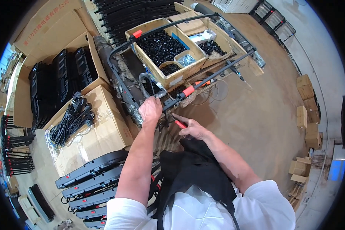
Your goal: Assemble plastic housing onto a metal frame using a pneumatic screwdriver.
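Note:
My left hand (150, 110) is closed at the near left end of a dark tubular frame (123, 81); what its fingers hold is hidden. A thin dark piece pokes up beyond them, beside a clear plastic-lined tub (151, 85) of small black parts. My right hand (196, 130) grips a hand tool with red handles (180, 124), which looks like pliers. Its dark jaws point toward the frame's near edge, just right of my left hand. Two red pieces sit on the frame: a red sleeve (188, 91) on the near bar and a red clip (137, 34) at the far left.
Beyond my hands stands a cardboard bin (168, 81) of black plastic parts. A screwdriver-like tool (239, 75) hangs at the bench's right. Coiled black cables (71, 122) lie on a carton (103, 115) to my left, near stacked grey-black housings (94, 165). Boxes (305, 87) line the right wall.

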The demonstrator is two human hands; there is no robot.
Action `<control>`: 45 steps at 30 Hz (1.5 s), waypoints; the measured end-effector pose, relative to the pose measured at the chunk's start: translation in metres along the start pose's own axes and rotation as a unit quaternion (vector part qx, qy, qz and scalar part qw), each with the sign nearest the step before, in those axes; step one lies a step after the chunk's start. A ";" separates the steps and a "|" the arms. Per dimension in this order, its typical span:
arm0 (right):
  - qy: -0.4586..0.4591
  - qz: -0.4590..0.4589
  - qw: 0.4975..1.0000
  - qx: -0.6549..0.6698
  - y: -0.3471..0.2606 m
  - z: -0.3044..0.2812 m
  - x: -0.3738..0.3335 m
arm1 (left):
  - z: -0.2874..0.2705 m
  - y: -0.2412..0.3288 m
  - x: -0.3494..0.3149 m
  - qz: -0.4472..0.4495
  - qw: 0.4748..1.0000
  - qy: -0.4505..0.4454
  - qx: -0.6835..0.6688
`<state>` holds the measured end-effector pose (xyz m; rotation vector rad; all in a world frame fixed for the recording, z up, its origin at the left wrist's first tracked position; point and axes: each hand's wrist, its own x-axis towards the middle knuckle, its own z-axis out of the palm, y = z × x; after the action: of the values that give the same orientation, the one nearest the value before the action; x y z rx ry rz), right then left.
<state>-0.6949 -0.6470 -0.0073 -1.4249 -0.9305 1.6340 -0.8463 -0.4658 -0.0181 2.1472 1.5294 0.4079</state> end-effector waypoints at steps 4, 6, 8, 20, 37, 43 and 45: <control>-0.018 0.075 0.994 0.080 0.017 -0.004 0.006 | 0.003 -0.003 0.000 -0.015 1.000 -0.005 0.001; 0.020 0.085 0.966 -0.242 0.002 0.004 0.014 | 0.004 -0.002 0.003 -0.013 1.000 0.003 0.004; 0.066 0.092 0.841 -0.529 -0.016 0.015 0.013 | 0.004 -0.004 -0.002 -0.012 1.000 0.001 0.010; 0.055 0.116 0.941 -0.314 0.042 -0.011 0.032 | 0.008 0.000 -0.001 -0.015 1.000 0.022 0.010; -0.036 0.195 0.914 -0.353 0.055 -0.068 0.051 | 0.009 0.011 0.010 -0.053 0.995 0.030 0.081; 0.075 0.171 0.975 -0.116 0.163 -0.079 0.172 | 0.013 0.030 0.012 -0.058 0.993 0.035 0.095; 0.067 0.240 0.957 0.145 0.181 -0.028 0.184 | -0.009 0.007 -0.006 -0.082 0.988 0.041 0.124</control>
<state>-0.6971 -0.5613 -0.2524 -1.6047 -0.2535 1.8952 -0.8469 -0.4719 -0.0061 2.1867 1.8745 0.2623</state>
